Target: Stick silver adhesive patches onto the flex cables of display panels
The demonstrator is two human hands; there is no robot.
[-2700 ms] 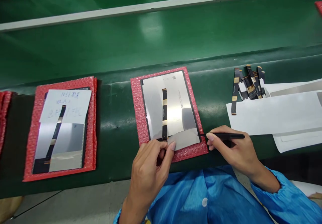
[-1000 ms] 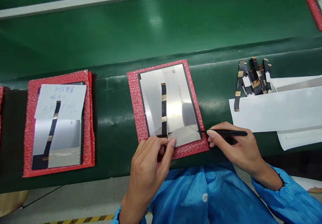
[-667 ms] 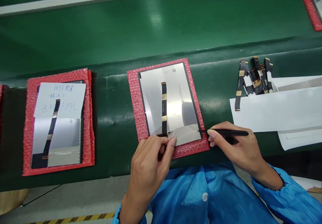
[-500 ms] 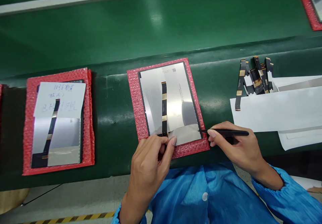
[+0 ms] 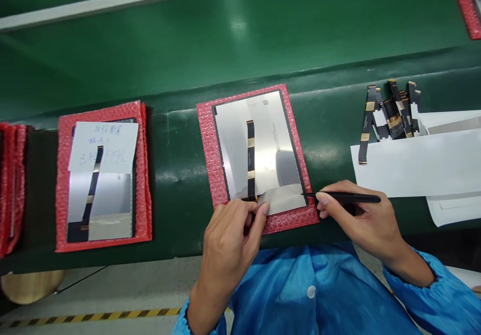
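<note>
A display panel [image 5: 233,149] lies back side up on a red bubble-wrap sheet [image 5: 210,159] in front of me. Down its middle runs a black flex cable [image 5: 251,162] with gold patches. Across the panel's near right end lies a grey film strip [image 5: 283,198]. My left hand [image 5: 233,242] has thumb and index finger closed on the strip's left end, beside the cable's lower end; the exact grip is partly hidden. In my right hand [image 5: 361,219] are black tweezers [image 5: 349,196], held almost level, their tips at the strip's right end.
To the left, another panel [image 5: 108,194] with a handwritten note [image 5: 103,147] rests on red bubble wrap [image 5: 63,184]. Further left are more red wraps [image 5: 15,189]. Several flex cables [image 5: 394,117] are heaped at the right, by white paper sheets [image 5: 406,172]. The green mat's front edge [image 5: 176,257] runs before me.
The view has shifted slightly, so everything on the table appears further right, and more red wraps show at the left. Both hands keep the same places on the strip and tweezers.
</note>
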